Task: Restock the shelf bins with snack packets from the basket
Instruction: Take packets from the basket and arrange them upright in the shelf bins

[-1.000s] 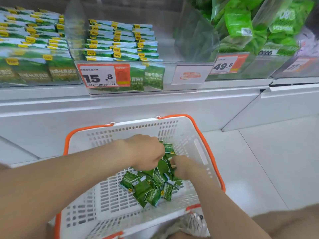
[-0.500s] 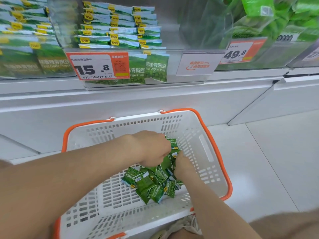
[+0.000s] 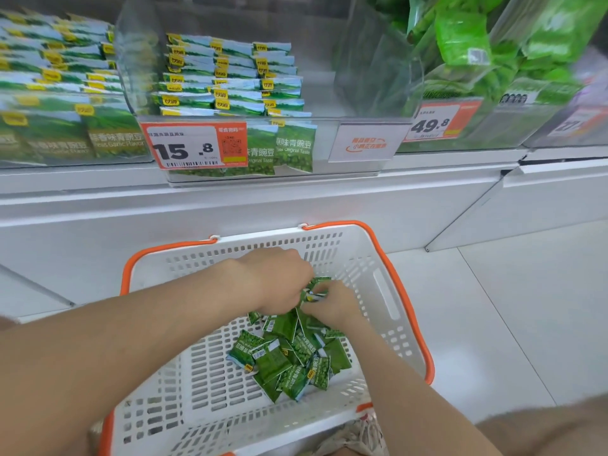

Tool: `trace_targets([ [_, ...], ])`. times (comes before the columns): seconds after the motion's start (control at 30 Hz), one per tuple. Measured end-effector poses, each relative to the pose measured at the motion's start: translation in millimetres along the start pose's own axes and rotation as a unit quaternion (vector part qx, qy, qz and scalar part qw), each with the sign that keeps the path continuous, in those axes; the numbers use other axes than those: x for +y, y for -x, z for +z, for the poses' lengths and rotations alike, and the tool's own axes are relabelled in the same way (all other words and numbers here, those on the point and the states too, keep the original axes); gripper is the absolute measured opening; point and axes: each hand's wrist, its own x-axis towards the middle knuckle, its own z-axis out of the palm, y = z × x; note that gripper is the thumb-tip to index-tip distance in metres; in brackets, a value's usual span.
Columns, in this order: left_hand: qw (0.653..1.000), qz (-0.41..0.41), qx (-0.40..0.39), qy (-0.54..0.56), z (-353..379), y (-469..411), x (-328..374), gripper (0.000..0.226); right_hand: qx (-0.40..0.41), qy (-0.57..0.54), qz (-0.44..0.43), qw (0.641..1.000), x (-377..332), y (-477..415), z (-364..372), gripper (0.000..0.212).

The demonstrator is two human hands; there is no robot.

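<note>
A white basket with an orange rim (image 3: 408,307) stands on the floor below the shelf. Several small green snack packets (image 3: 283,360) lie loose on its slotted bottom. My left hand (image 3: 279,278) is down in the basket with its fingers curled over a bunch of packets. Close beside it, my right hand (image 3: 332,304) pinches green packets (image 3: 316,289) between the two hands. Above, a clear shelf bin (image 3: 329,179) holds rows of the same green pea packets (image 3: 230,77) behind a 15.8 price tag (image 3: 194,146).
A bin of garlic-flavour packets (image 3: 59,126) sits at the left. Bright green bags (image 3: 493,44) fill the bin at the right, behind a 49.8 tag (image 3: 434,121). A white shelf base (image 3: 197,218) runs behind the basket. Pale floor tiles (image 3: 510,307) lie to the right.
Both hands stayed in the basket and drew closer together over the packets. The view shifted a little, with the shelf bins sitting lower in the frame than half a second ago.
</note>
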Motion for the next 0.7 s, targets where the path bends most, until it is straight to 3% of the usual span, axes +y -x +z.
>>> trace_targets([
  [0.07,0.999,-0.039,0.021,0.012,-7,3,-4,0.012,0.027,-0.115,-0.03,0.992,-30,6,-17,0.014],
  [0.17,0.992,-0.092,0.05,0.067,-21,12,-10,0.033,0.075,-0.23,-0.095,0.966,-75,21,-38,0.049],
  [0.27,0.97,-0.106,0.131,0.176,-37,20,-16,0.043,0.137,-0.291,-0.156,0.934,-115,47,-60,0.044],
  [0.4,0.904,-0.108,0.279,0.305,-60,31,-21,0.031,0.177,-0.413,-0.184,0.874,-144,73,-89,0.027],
  [0.47,0.837,-0.113,0.335,0.418,-70,39,-17,0.028,0.162,-0.493,-0.198,0.831,-153,83,-102,0.024],
  [0.53,0.77,-0.086,0.346,0.529,-79,48,-12,0.018,0.156,-0.514,-0.221,0.814,-160,89,-109,0.02],
  [0.57,0.757,-0.071,0.339,0.554,-84,54,-10,0.014,0.157,-0.512,-0.232,0.812,-163,92,-112,0.019],
  [0.7,0.738,-0.065,0.382,0.553,-100,71,-10,0.04,0.167,-0.484,-0.288,0.809,-174,100,-122,0.023],
])
